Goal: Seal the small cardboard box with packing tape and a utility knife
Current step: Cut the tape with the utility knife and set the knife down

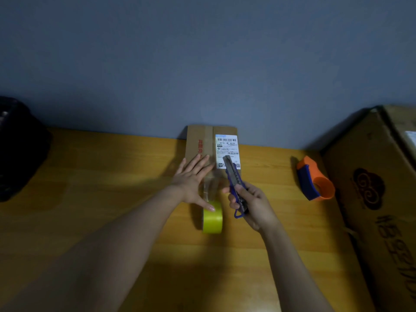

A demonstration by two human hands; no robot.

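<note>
A small cardboard box [198, 140] with a white shipping label [227, 147] lies flat against the wall at the back of the wooden table [101, 188]. A strip of clear tape [210, 185] runs from the box's near edge down to a yellow-green tape roll [212, 219] standing on the table. My left hand [193, 179] lies flat with fingers spread on the box's near edge, its thumb touching the roll. My right hand [252, 203] grips a blue utility knife [234, 179], blade pointing up toward the label, just right of the tape strip.
An orange and blue tape dispenser [315, 180] sits on the table to the right. A large cardboard box [378, 199] stands at the far right. A dark bag [20, 149] rests at the left edge. A grey wall [202, 64] backs the table.
</note>
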